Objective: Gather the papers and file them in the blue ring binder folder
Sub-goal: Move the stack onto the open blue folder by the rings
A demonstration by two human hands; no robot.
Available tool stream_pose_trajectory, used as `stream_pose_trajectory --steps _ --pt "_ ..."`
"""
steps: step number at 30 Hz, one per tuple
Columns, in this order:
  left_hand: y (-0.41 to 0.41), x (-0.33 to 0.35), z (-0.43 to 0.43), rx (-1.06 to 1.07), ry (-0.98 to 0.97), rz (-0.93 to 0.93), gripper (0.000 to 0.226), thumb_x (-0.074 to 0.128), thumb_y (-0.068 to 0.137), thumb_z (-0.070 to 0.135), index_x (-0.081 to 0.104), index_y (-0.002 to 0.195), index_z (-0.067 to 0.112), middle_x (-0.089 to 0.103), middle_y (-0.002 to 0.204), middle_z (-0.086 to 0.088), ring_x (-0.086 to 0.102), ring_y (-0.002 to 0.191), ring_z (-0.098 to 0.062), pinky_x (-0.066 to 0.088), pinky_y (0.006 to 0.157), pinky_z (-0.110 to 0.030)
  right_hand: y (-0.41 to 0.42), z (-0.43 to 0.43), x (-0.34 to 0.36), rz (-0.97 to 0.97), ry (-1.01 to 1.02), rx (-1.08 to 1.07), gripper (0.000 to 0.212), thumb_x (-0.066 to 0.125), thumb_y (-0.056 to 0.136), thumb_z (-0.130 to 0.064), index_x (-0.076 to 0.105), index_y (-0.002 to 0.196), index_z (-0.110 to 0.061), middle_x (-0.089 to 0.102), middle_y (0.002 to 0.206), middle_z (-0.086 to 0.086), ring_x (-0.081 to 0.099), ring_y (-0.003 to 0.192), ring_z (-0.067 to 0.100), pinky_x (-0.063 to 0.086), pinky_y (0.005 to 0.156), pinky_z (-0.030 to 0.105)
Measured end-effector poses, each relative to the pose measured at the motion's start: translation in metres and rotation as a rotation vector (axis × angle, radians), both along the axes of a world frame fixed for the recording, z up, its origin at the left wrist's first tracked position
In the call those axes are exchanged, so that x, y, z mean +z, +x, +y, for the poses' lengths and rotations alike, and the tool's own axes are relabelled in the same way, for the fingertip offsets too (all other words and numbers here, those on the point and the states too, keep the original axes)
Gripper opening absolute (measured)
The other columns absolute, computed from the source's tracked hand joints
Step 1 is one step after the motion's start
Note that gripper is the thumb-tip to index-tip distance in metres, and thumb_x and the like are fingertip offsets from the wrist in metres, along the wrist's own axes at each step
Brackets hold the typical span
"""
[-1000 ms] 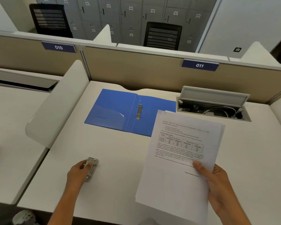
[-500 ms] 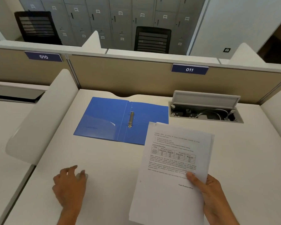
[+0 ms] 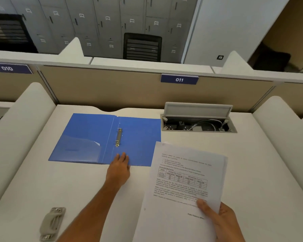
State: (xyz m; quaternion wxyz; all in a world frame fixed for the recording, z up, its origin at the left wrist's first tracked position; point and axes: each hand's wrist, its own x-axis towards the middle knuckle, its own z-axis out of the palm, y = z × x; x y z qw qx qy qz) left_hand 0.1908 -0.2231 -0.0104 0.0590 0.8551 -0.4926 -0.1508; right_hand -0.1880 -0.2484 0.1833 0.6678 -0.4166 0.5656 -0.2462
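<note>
The blue ring binder folder lies open flat on the white desk, its metal ring clip along the spine. My left hand is stretched forward, fingertips resting flat on the binder's near edge just below the rings, gripping nothing. My right hand pinches the lower right corner of a stack of printed papers, held tilted above the desk. The stack's top left corner overlaps the binder's right cover.
A grey hole punch lies at the desk's near left corner. An open cable box with sockets and wires sits at the back right. White side dividers and a beige partition labelled 011 enclose the desk.
My left hand has let go of the hole punch and reached forward to the binder's near edge. The view has shifted, so the punch now sits lower left. The papers remain in my right hand.
</note>
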Motion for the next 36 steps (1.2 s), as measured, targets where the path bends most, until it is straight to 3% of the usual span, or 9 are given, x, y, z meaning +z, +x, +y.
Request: stream_pose_trajectory --steps 4,8,12,17,20,24,27,32,36 --pt "-0.018 -0.005 0.011 -0.047 -0.018 -0.061 0.051 0.082 0.084 0.023 0.070 0.129 0.003 0.069 0.138 -0.014 0.065 0.125 -0.043 0.061 0.087 -0.052 -0.023 0.009 0.010 0.070 0.003 -0.052 0.016 0.084 0.086 -0.003 0.081 0.101 0.000 0.085 0.080 0.005 0.080 0.064 0.014 0.057 0.050 0.015" --pt "-0.045 0.000 0.031 -0.109 0.082 -0.064 0.061 0.086 0.075 0.035 0.072 0.129 0.010 0.070 0.137 -0.009 0.068 0.123 -0.039 0.061 0.089 -0.052 -0.037 0.019 0.010 0.143 -0.020 -0.109 0.058 0.102 0.057 -0.046 0.083 0.094 -0.005 0.085 0.080 0.005 0.081 0.070 0.023 0.059 0.054 0.021" --pt "-0.085 0.001 0.053 -0.184 0.084 -0.043 0.065 0.083 0.071 0.041 0.072 0.130 0.014 0.069 0.138 -0.007 0.068 0.122 -0.037 0.058 0.097 -0.054 -0.046 0.026 0.008 0.186 0.020 -0.168 0.049 0.093 0.072 -0.026 0.080 0.110 0.003 0.081 0.066 -0.007 0.073 0.088 0.025 0.050 0.067 0.030" --pt "-0.149 0.005 0.076 -0.264 0.104 0.021 0.068 0.053 0.095 0.044 0.041 0.156 0.017 0.034 0.168 -0.008 0.037 0.151 -0.040 0.032 0.121 -0.060 -0.058 0.028 -0.002 0.222 -0.005 -0.204 0.117 0.085 -0.005 -0.083 0.081 0.089 -0.015 0.080 0.069 -0.017 0.072 0.090 0.022 0.051 0.090 0.037" --pt "-0.186 0.018 0.083 -0.337 0.156 -0.023 0.069 0.045 0.106 0.037 0.014 0.163 0.014 0.007 0.174 -0.011 0.012 0.158 -0.041 0.014 0.127 -0.059 -0.069 0.024 0.000 0.215 -0.062 -0.221 0.093 0.097 0.030 -0.062 0.081 0.103 -0.005 0.080 0.075 -0.013 0.069 0.087 0.018 0.047 0.095 0.039" --pt "-0.225 0.001 0.081 -0.382 0.151 0.040 0.091 0.079 0.089 0.033 0.025 0.159 0.011 0.021 0.170 -0.017 0.029 0.151 -0.046 0.031 0.118 -0.063 -0.087 0.007 -0.010 0.131 -0.039 -0.265 0.040 0.086 0.082 -0.012 0.076 0.119 0.001 0.082 0.096 0.005 0.072 0.089 0.021 0.056 0.083 0.032" --pt "-0.257 0.009 0.084 -0.374 0.182 0.095 0.102 0.077 0.085 0.052 0.017 0.161 0.021 0.015 0.170 -0.012 0.022 0.154 -0.041 0.024 0.122 -0.062 -0.107 -0.013 -0.027 0.068 -0.016 -0.248 0.020 0.081 0.088 -0.006 0.078 0.108 -0.010 0.085 0.100 0.003 0.081 0.086 0.028 0.067 0.064 0.030" --pt "-0.301 0.029 0.086 -0.206 0.062 0.243 0.096 0.075 0.084 0.026 0.019 0.161 0.030 0.034 0.160 0.000 0.030 0.150 -0.027 0.020 0.128 -0.049 -0.123 -0.044 -0.046 0.032 -0.020 -0.142 0.038 0.082 0.090 -0.016 0.075 0.127 -0.017 0.083 0.116 0.000 0.078 0.110 0.026 0.057 0.103 0.045" --pt "-0.331 0.030 0.093 -0.175 0.055 0.297 0.076 0.064 0.091 0.027 0.031 0.159 0.032 0.041 0.161 -0.003 0.032 0.151 -0.029 0.017 0.129 -0.050 -0.129 -0.068 -0.063 0.031 -0.008 -0.047 0.040 0.082 0.091 -0.019 0.074 0.130 -0.018 0.083 0.118 0.001 0.079 0.109 0.024 0.061 0.097 0.040"
